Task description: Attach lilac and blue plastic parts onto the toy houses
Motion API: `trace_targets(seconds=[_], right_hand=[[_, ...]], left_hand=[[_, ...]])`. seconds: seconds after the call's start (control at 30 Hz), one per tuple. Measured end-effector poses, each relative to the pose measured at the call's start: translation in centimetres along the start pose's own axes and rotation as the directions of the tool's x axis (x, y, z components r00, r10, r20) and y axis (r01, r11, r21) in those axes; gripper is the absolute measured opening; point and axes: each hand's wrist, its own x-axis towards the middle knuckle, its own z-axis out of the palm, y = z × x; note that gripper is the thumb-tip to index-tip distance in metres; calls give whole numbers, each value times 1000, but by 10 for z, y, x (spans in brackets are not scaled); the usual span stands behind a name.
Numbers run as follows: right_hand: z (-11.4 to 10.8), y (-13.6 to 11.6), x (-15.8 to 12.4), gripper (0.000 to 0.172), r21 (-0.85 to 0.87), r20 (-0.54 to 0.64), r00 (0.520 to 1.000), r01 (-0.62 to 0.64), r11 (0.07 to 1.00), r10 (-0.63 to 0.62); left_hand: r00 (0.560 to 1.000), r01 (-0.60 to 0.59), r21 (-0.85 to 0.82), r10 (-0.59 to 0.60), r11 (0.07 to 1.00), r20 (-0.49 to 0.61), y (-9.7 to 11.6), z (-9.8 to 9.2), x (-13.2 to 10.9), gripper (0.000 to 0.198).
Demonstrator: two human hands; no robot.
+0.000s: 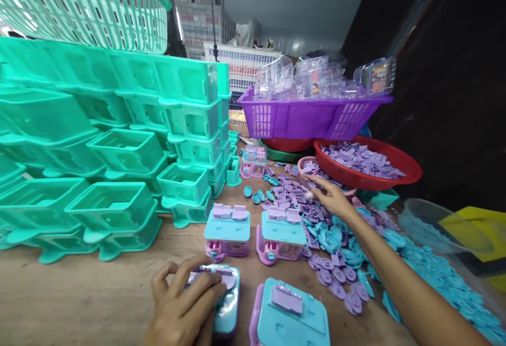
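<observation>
My left hand (pixel 187 298) lies over a blue-lidded plastic toy box (pixel 228 311), its fingers curled onto the purple piece on the lid and partly hiding it. My right hand (pixel 332 196) reaches over a heap of small purple plastic pieces (pixel 290 194). Its thumb and fingers are apart, with a small whitish spot at the fingertips. Beside the left hand's toy is another toy box (pixel 292 311) with one purple piece on its blue lid. Just beyond stand two more boxes, a left one (pixel 228 232) and a right one (pixel 281 234), each with purple pieces on top.
Stacked green plastic housings (pixel 114 209) fill the left, under a green basket (pixel 98 8). A purple basket (pixel 308 116) holds clear packs. Near it is a red basin (pixel 363 177) of purple parts. Blue parts (pixel 443 282) and purple ovals (pixel 336 275) lie to the right.
</observation>
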Motion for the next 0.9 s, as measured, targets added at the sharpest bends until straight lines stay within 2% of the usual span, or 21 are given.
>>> trace_targets(seconds=[0.13,0.3,0.37,0.43,0.5,0.53,0.63,0.7,0.8,0.9], right_hand=[[-8,-20,-7,67,-50,-78,995,-70,996,66],[-15,-35,0,55,-203,-48,994,-108,973,101],[-15,-40,1,54,-123,-93,982,-174,977,163],[-14,-51,-8,54,89,-119,966,-219,972,229],[-16,-71,-30,55,275,-85,960,-235,932,267],[-17,-84,-44,55,312,-69,960,-237,920,271],[-20,-126,-96,45,249,-119,955,-236,939,272],[-16,-146,-129,38,249,-103,954,-250,936,282],[0,-154,-167,33,232,-50,955,-273,934,291],[15,-146,-185,30,153,-35,963,-258,954,266]], left_hand=[[998,50,-115,-55,992,-43,5,-3,10,31],[996,54,-253,-69,966,-51,14,3,32,28],[998,26,-279,-43,960,-55,19,4,44,27],[998,8,-299,-25,954,-55,25,3,55,27],[999,11,-331,-25,943,-37,31,2,61,26],[999,17,-344,-27,939,-24,33,1,62,26],[1000,16,-368,-8,930,24,41,0,52,25],[998,-5,-387,29,922,56,49,1,39,26],[983,-72,-416,136,906,126,63,5,19,34],[956,-104,-401,203,910,213,76,14,9,42]])
